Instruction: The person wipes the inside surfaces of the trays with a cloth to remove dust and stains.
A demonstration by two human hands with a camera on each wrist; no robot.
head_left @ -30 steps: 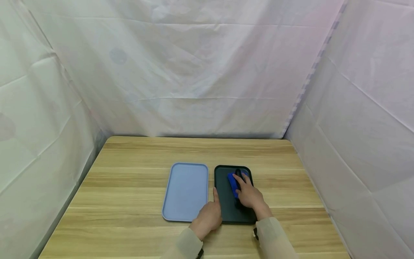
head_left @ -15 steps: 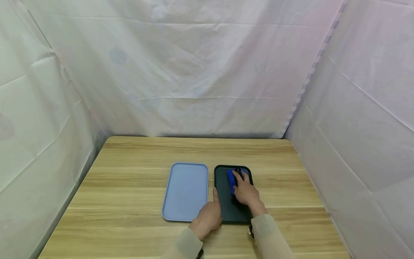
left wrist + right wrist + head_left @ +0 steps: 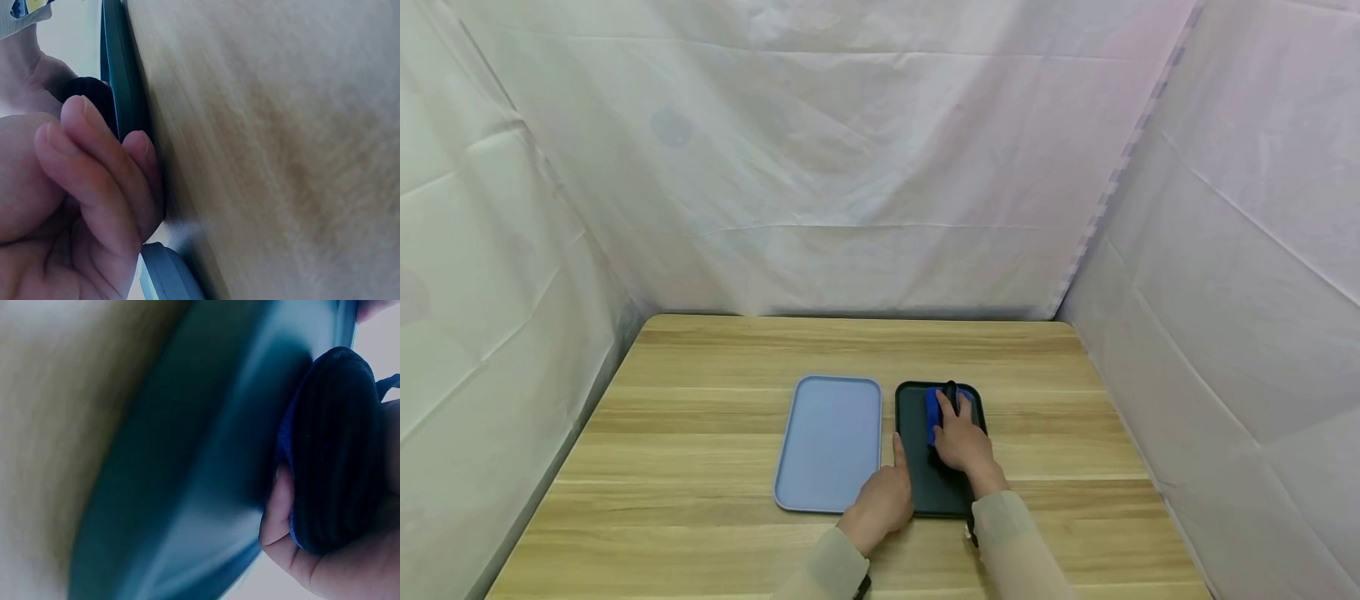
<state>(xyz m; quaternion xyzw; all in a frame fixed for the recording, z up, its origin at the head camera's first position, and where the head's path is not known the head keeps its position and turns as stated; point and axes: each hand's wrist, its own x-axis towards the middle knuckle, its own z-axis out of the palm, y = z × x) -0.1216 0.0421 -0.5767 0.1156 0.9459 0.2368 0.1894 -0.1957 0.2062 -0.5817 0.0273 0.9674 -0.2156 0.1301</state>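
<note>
In the head view, my right hand (image 3: 962, 443) grips a blue pad with a black handle (image 3: 932, 408) at the far end of the dark green tray (image 3: 917, 487). From the right wrist, the pad's dark oval end (image 3: 337, 450) shows, with the thumb curled against its blue side, close over the tray. My left hand (image 3: 883, 500) lies at the dark tray's near left edge, index finger straight along the rim. Its other fingers (image 3: 103, 200) bend loosely beside the tray's outer wall (image 3: 128, 81) in the left wrist view.
A light blue tray (image 3: 831, 446) lies flat to the left of the dark one, a narrow gap between them. Both trays rest on a wood-grain table (image 3: 700, 400). White cloth (image 3: 850, 167) hangs behind the table and along both sides.
My right hand has slid the blue pad slightly away and to the left over the dark tray. The left hand and both trays have stayed in place.
</note>
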